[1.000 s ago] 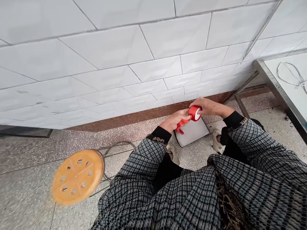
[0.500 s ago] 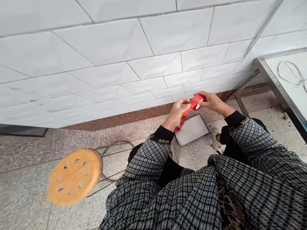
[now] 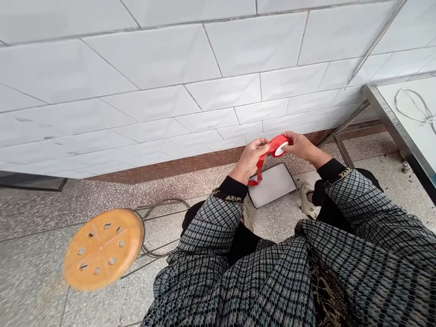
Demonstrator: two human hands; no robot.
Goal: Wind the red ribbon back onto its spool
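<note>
My right hand (image 3: 299,146) grips a roll of red ribbon (image 3: 280,141) with a white core, its thumb at the core. Close beside it, my left hand (image 3: 254,155) pinches the ribbon where it leaves the roll. From the left fingers a loose strip (image 3: 260,169) of the same ribbon hangs down and curls at its end. Below the hands, on the floor between my feet, lies a flat white rectangular panel or box (image 3: 274,186) with dark edges. The strip's lower end appears over its left corner.
A stool with a round orange seat (image 3: 104,250) and thin metal legs stands or lies at the left. White wall tiles (image 3: 225,91) rise in front. At the right is a metal-framed table (image 3: 391,120) with a coil of thin wire (image 3: 413,106) on it.
The roll has turned so more of its white core shows, and the hands have shifted slightly. The strip now hangs looser below my left hand. The view has moved a little.
</note>
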